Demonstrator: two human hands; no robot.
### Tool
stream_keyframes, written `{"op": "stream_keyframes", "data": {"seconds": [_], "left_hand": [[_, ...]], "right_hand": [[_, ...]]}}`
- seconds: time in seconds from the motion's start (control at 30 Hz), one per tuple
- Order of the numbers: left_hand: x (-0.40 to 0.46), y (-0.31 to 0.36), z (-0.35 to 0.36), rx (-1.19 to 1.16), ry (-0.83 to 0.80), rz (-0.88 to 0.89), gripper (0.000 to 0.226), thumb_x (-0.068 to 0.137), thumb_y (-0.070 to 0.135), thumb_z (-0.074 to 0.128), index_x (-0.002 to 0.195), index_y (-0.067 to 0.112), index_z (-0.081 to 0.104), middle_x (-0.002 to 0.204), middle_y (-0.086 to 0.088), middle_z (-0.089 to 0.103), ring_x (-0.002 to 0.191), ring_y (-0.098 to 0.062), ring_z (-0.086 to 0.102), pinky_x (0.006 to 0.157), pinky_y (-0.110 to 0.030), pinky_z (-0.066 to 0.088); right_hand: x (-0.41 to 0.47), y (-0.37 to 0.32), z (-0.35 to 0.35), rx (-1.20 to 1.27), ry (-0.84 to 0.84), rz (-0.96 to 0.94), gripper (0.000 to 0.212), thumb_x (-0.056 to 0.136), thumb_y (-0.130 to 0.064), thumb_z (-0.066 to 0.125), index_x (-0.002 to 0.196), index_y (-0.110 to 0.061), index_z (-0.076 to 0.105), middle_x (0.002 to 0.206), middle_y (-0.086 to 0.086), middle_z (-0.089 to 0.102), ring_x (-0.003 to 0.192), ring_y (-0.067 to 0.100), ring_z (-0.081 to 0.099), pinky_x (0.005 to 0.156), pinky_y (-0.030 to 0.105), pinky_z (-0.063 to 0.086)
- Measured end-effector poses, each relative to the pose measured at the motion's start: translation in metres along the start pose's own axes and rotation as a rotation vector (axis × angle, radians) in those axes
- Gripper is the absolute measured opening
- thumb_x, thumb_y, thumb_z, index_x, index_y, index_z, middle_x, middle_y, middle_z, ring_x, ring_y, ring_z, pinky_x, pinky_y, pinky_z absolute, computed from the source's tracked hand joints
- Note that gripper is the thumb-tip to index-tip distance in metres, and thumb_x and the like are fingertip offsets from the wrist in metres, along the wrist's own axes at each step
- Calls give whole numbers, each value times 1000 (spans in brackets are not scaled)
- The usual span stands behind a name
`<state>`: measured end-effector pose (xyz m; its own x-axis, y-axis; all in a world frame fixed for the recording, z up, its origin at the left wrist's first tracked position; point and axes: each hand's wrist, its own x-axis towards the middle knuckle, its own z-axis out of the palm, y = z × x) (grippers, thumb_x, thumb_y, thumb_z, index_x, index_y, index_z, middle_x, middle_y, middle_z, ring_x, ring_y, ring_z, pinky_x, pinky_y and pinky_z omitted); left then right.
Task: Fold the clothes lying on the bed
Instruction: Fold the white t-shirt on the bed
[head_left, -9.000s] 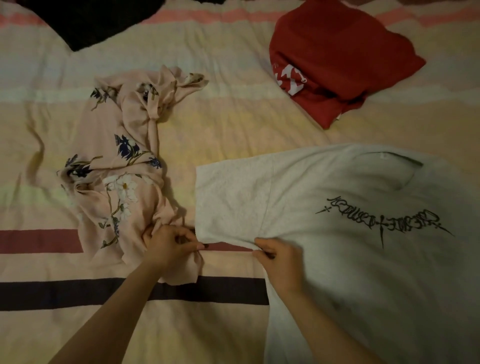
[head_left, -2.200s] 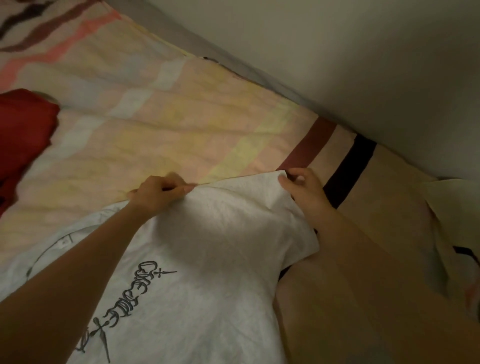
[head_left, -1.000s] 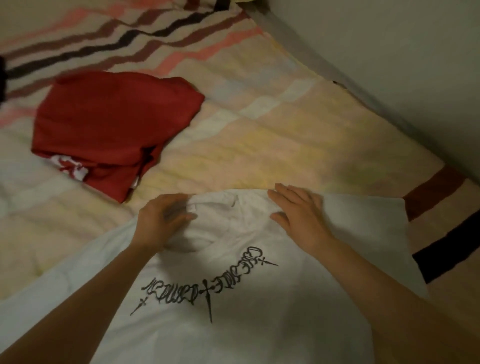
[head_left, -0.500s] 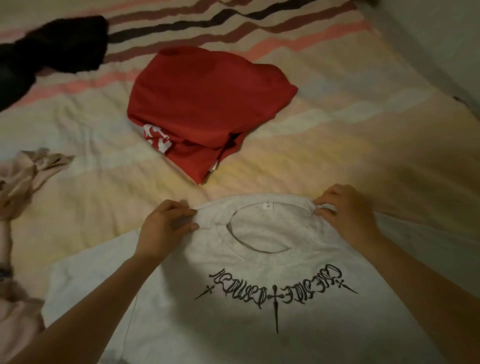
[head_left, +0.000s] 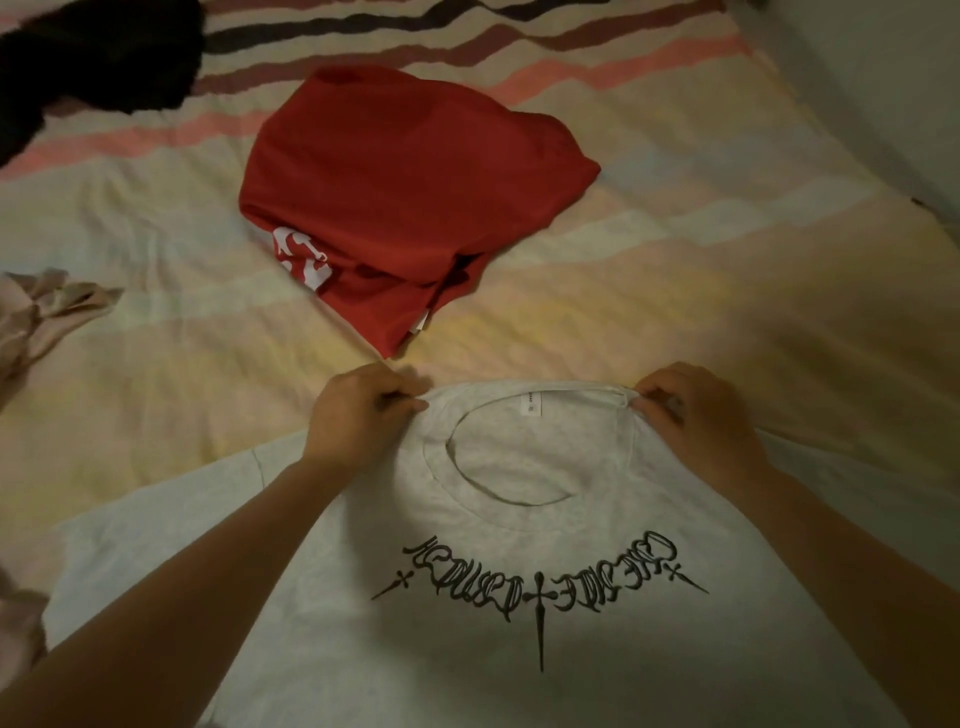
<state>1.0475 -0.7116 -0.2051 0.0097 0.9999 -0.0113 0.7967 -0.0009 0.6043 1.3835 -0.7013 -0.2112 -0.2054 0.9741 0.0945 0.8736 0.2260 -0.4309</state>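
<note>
Just beyond the white T-shirt (head_left: 467, 649) lies a folded red garment (head_left: 405, 171).

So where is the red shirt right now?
The red shirt lies folded on the striped bed, top middle of the head view, just beyond the white T-shirt.

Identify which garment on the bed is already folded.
The red printed shirt, a compact folded stack. The white lettered T-shirt lies spread flat; the pink floral garment and black garment are crumpled.
</note>
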Motion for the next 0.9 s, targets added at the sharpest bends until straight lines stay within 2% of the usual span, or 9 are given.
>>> {"op": "stream_keyframes", "data": {"seconds": [0.1, 0.17, 0.3, 0.4, 0.5, 0.57, 0.67, 0.77, 0.9], "left_hand": [[15, -2, -10, -136, -7, -51, 13, 77, 20, 74, 89, 17, 76, 89, 7, 69, 78, -4, 63, 73, -4, 43], [25, -3, -15, -149, -29, -94, 14, 79, 20, 71, 92, 14, 75, 89, 9, 67, 76, 3, 59, 72, 2, 39], [33, -4, -12, -192, -108, -159, 13, 80, 17, 71, 92, 13, 75, 85, 15, 66, 73, 10, 59, 69, 5, 37], [27, -7, -12, -307, -108, -177, 14, 76, 14, 75, 88, 20, 74, 88, 15, 69, 83, 11, 62, 76, 2, 40], [21, -10, -19, -408, -102, -187, 22, 70, 15, 79, 91, 19, 74, 92, 14, 72, 89, 2, 65, 78, -3, 44], [22, -7, -19, -385, -130, -162, 25, 68, 16, 79, 92, 24, 74, 86, 25, 70, 90, 5, 64, 79, -3, 44], [26, 1, -10, -191, -160, -34, 25, 68, 17, 80, 84, 35, 72, 74, 34, 64, 82, 6, 63, 78, -5, 45], [32, 3, -4, 48, -122, 109, 12, 74, 19, 76, 86, 25, 76, 78, 25, 62, 70, 1, 58, 69, -20, 47], [39, 2, -13, 159, -115, 260, 15, 86, 14, 62, 96, 8, 72, 91, -4, 71, 76, -20, 64, 69, -26, 46]], "right_hand": [[11, 1, -7, 63, -2, 2, 19, 77, -25, 58, 74, -9, 68, 69, 7, 64, 59, 16, 52, 55, 18, 36], [21, 3, -9, 92, -13, -1, 19, 76, -26, 59, 73, -9, 69, 68, 6, 65, 59, 14, 51, 57, 12, 33], [31, 6, -1, 128, -97, 83, 10, 79, -15, 71, 75, -6, 70, 69, 12, 68, 62, 25, 58, 58, 23, 38], [33, 7, 0, 149, -145, 115, 8, 78, -14, 73, 74, -8, 71, 65, 6, 67, 58, 12, 60, 55, 8, 35], [32, 5, -9, 240, -135, 151, 8, 76, -13, 74, 69, -16, 70, 50, -14, 54, 53, -1, 53, 54, 5, 35], [31, 3, -13, 316, -103, 175, 11, 74, -12, 75, 67, -19, 69, 47, -12, 55, 54, 2, 52, 52, 7, 34], [31, -1, -16, 382, -80, 192, 7, 76, -12, 74, 70, -13, 70, 63, -2, 67, 56, 5, 53, 55, 10, 36], [32, -1, -17, 380, -90, 202, 9, 79, -13, 70, 71, -11, 67, 67, 7, 66, 62, 15, 56, 59, 19, 39], [37, 1, -18, 314, -129, 164, 11, 82, -16, 68, 72, -16, 63, 64, -7, 63, 58, 0, 55, 57, 7, 36]]}}
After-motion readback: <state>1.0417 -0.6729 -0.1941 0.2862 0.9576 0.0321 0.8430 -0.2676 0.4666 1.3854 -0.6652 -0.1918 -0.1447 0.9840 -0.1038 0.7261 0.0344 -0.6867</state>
